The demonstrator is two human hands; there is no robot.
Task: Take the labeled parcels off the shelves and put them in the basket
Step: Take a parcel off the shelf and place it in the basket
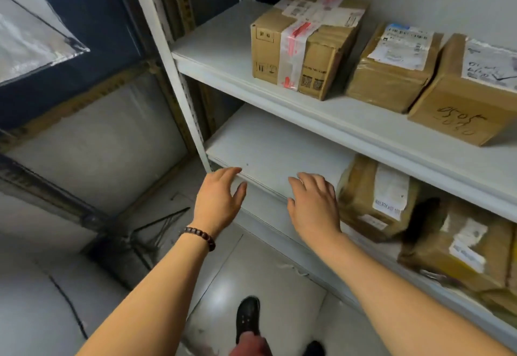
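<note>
Three labeled cardboard parcels sit on the upper shelf (349, 129): a taped box (305, 44), a smaller wrapped one (394, 67) and a box with handwriting (470, 95). On the lower shelf (268, 145) lie a tape-wrapped parcel (375, 196) and another labeled parcel (461, 249) further right. My left hand (219, 201), with a bead bracelet at the wrist, hovers with relaxed fingers at the lower shelf's front left corner. Just left of the tape-wrapped parcel, my right hand (313, 207) is spread and holds nothing. No basket is in view.
The white perforated shelf upright (179, 75) stands at the left of the shelves. A dark tripod-like stand (145, 232) lies on the grey floor to the left. My shoe (247, 316) is below on the shiny floor.
</note>
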